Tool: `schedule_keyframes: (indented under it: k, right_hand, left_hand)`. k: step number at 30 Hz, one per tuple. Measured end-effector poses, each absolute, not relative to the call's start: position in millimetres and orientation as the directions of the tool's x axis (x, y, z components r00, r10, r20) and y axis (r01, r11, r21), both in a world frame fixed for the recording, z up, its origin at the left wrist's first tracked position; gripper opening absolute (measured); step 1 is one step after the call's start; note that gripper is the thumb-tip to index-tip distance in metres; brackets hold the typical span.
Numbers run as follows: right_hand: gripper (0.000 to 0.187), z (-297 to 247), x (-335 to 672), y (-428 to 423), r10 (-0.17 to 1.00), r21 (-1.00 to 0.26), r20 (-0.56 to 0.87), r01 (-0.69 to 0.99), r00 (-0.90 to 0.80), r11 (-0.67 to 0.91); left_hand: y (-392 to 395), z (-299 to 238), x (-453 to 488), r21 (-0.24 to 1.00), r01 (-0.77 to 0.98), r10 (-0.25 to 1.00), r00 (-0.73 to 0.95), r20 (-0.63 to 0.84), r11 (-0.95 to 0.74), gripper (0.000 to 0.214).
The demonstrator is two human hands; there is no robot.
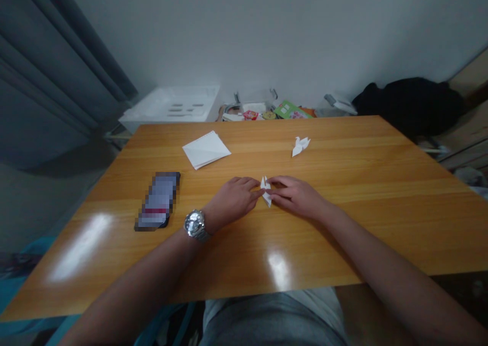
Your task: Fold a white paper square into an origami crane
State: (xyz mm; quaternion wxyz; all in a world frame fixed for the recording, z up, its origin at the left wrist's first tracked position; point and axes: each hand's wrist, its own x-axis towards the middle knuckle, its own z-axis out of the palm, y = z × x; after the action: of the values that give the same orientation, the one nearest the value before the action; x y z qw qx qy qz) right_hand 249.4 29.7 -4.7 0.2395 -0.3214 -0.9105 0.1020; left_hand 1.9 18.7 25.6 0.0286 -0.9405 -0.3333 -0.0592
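As the left hand [237, 197] and right hand [296, 196] pinch a folded white paper [266, 196] between their fingers [279, 192], it lies mid-worktop [362, 163] before me. Uneven pressure could skew its creases; pulling sideways could tear the slim points.

Seemingly a home room — curtain [49, 56], wooden table [381, 173], plain wall [267, 35].

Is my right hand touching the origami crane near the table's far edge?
Apart: the head view shows bare tabletop between the right hand and the origami crane.
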Motion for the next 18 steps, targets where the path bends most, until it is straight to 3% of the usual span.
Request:
schedule_keyframes:
  k: [5,13,18]
  right_hand:
    - [0.021,-8.3,245.4,32.3,0.663,-0.407,0.389,0.526,-0.64,0.747]
    - [0.014,-17.1,238.0,35.4,0.802,-0.612,0.403,0.522,-0.441,0.594]
    - [0.013,-19.4,238.9,35.8,0.817,-0.626,0.414,0.525,-0.402,0.576]
  left_hand:
    - [18.8,24.1,0.8,0.005,0.619,0.614,0.778,0.134,-0.785,0.034]
    - [23.3,11.5,4.1,0.113,0.629,0.638,0.749,0.177,-0.769,0.035]
    - [25.4,7.4,5.7,0.156,0.623,0.642,0.738,0.208,-0.767,0.035]
